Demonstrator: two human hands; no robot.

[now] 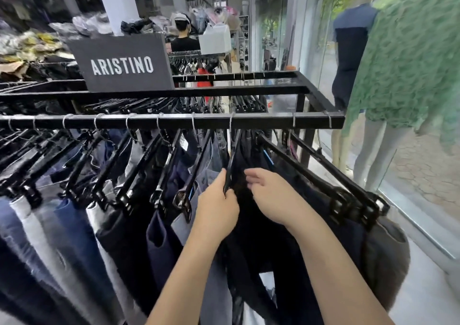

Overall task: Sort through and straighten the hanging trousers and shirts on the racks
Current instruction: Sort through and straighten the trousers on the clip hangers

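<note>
Black square-tube metal rack rail (174, 122) being filled by row of denim and dark trousers (64, 225). Near-black trousers (251, 237) being hung toward rail's right end, between both hands. Their black plastic clip hanger (232, 158) being gripped by left hand (216, 207), fingers curled round bar. Right hand (268, 195) being rested on waistband; grip not determinable. Risk: waistband being tugged from clips by sideways pull; hook being twisted off rail.

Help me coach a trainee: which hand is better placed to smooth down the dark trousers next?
Probably the right. The right hand lies against the dark trousers, fingers at the cloth, while the left hand is taken up gripping the black hanger and steadying it.
</note>
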